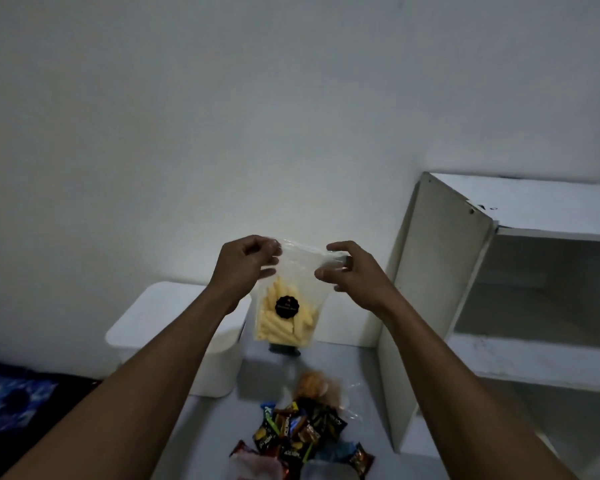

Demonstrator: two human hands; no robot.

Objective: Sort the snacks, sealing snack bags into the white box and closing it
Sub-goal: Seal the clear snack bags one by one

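Nearest the camera, a heap of small snack packets [300, 434] lies on the pale table [357, 372], with a clear bag of brownish snacks [317, 386] at its far edge. Above and beyond the heap, both hands hold up a clear snack bag [286, 306] of pale yellow sticks with a black round label — the left hand [245, 259] pinches its top left corner, the right hand [349, 268] grips the top right edge with curled fingers. Behind the left forearm sits the white box [174, 327], lid on, and a white shelf unit [465, 271] stands to the right against the wall.
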